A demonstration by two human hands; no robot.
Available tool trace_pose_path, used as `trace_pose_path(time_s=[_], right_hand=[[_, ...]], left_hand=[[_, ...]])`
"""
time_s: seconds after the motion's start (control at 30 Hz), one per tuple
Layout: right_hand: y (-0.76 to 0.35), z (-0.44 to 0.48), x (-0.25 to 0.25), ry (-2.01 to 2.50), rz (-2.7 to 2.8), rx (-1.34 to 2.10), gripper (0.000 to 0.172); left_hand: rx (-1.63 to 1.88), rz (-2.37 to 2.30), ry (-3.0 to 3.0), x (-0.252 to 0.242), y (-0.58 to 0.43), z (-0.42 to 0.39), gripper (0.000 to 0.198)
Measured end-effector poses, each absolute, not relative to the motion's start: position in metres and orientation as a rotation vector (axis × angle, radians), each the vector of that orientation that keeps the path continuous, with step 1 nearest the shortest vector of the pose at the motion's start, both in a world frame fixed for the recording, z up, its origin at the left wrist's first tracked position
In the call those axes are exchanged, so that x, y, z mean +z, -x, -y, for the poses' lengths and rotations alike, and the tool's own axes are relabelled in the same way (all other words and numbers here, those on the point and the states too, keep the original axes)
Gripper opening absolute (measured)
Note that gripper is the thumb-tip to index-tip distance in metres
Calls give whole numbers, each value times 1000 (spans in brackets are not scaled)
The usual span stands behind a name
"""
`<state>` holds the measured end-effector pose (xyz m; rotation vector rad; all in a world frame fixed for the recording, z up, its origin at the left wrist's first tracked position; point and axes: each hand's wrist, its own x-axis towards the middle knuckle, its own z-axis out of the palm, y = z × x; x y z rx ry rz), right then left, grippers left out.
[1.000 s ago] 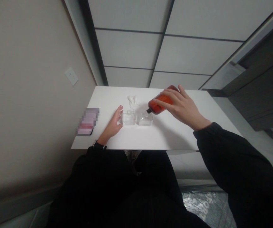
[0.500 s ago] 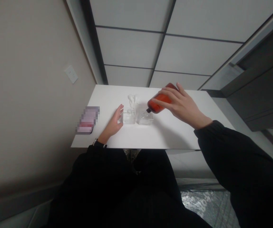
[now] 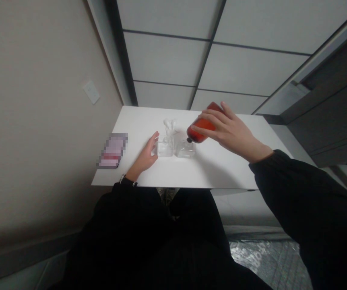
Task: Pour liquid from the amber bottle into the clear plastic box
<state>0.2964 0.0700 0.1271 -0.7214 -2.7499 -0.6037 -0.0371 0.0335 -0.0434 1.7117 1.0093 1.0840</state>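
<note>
White panels (image 3: 167, 56) rise behind a white table (image 3: 137, 121), on which sits a clear rectangular container (image 3: 186, 151). Above that container, the right hand (image 3: 226, 129) grips a red-amber bottle (image 3: 207, 121), tipped more steeply than a second ago, its dark nozzle (image 3: 189, 139) down at the container's top; whether they touch cannot be told. Left of the container, the left hand (image 3: 148, 155) stays spread beside a clear square bottle (image 3: 165, 150), contact unclear. Blurred whitish pieces (image 3: 170, 125) lie behind the container, unmoved.
</note>
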Motion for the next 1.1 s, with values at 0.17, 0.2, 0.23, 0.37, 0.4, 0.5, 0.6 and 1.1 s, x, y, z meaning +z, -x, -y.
trace_pose_path(time_s=[0.17, 0.2, 0.23, 0.37, 0.4, 0.5, 0.6, 1.1], right_hand=[[-290, -69, 132, 682, 2751, -501, 60], [-288, -69, 133, 665, 2754, -494, 61], [-286, -69, 134, 646, 2759, -492, 63], [-280, -68, 141, 586, 2791, -478, 69], [-278, -68, 143, 578, 2805, -471, 69], [-272, -68, 148, 553, 2843, -434, 67], [-266, -69, 152, 516, 2861, -368, 65], [-272, -74, 147, 591, 2873, -439, 62]], left_hand=[[1049, -1011, -1753, -43, 35, -33, 105], [1041, -1015, -1767, -43, 35, -32, 104], [1037, -1020, -1781, -42, 34, -32, 102], [1036, -1022, -1808, -42, 33, -32, 99], [1035, -1025, -1808, -42, 33, -32, 99], [1033, -1044, -1806, -43, 32, -33, 100], [1033, -1052, -1809, -43, 32, -32, 99], [999, -1073, -1780, -41, 30, -32, 101]])
